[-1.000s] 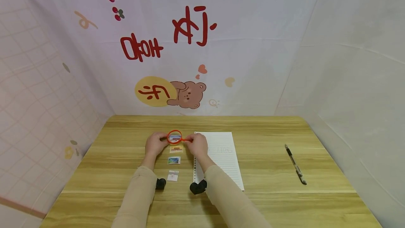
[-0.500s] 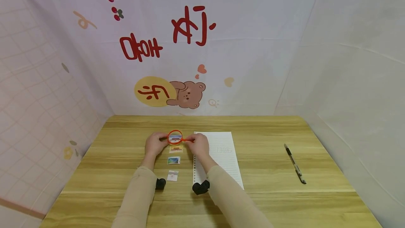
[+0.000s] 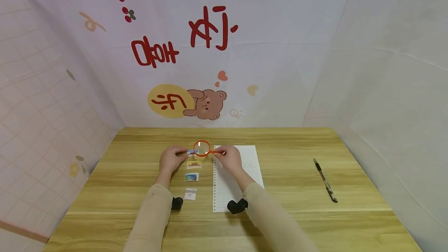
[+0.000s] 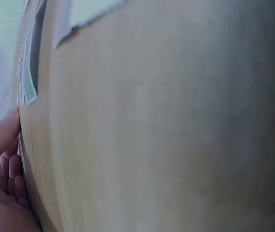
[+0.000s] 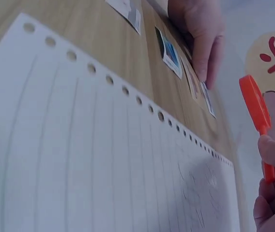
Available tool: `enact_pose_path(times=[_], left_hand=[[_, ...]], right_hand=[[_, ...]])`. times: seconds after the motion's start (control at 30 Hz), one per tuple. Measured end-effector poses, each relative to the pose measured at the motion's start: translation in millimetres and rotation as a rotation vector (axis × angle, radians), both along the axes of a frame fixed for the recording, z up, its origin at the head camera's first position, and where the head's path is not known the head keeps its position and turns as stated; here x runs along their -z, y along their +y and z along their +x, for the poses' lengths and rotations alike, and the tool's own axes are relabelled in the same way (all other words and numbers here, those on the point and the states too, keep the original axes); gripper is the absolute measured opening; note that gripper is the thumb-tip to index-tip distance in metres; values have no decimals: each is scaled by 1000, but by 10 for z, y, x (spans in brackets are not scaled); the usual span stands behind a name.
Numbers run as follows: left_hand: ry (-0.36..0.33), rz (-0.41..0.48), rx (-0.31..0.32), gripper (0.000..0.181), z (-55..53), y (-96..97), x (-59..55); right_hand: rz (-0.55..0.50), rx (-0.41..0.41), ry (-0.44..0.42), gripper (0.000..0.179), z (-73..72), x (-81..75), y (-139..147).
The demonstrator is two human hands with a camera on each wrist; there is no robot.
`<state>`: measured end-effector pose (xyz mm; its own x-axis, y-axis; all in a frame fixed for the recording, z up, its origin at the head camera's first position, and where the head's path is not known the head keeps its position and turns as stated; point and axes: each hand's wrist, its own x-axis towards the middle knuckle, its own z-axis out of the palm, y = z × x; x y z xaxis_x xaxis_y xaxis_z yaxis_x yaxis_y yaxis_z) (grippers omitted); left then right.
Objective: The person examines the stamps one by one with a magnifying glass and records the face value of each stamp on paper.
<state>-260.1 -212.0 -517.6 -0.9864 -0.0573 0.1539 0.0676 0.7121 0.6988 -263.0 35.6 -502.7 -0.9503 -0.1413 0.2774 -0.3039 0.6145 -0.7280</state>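
My right hand [image 3: 229, 158] pinches the thin handle of a red magnifying glass [image 3: 202, 149] between thumb and fingers. Its round lens is raised and overlaps the right end of the farthest stamp [image 3: 191, 153] in the head view. In the right wrist view the red rim [image 5: 255, 104] shows edge-on, well above the wood. My left hand [image 3: 172, 159] rests at that stamp's left end, its fingertips right at the edge. Nearer me, in a column, lie a yellow stamp [image 3: 194, 165], a blue-green stamp [image 3: 191, 177] and a pale grey stamp [image 3: 190, 194].
A lined sheet of paper [image 3: 224, 197] with punched holes and faint handwriting lies right of the stamps, under my right forearm. A black pen [image 3: 325, 180] lies far right on the wooden table [image 3: 297, 221]. A printed cloth [image 3: 273, 69] hangs behind.
My right hand has moved right and lifted the magnifying glass off its place over the farthest stamp, uncovering that stamp's left part. The left hand has stayed at the stamp's edge.
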Motion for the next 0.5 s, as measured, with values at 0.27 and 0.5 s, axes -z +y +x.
enact_pose_path(times=[0.27,0.5], left_hand=[[-10,6,2,28,-26,-10,55],[-2,0,6,28,-15,5,28]], right_hand=[[-44,-5,14,6,-16,-45,459],[-122,55,19,7,36,-76,1025]])
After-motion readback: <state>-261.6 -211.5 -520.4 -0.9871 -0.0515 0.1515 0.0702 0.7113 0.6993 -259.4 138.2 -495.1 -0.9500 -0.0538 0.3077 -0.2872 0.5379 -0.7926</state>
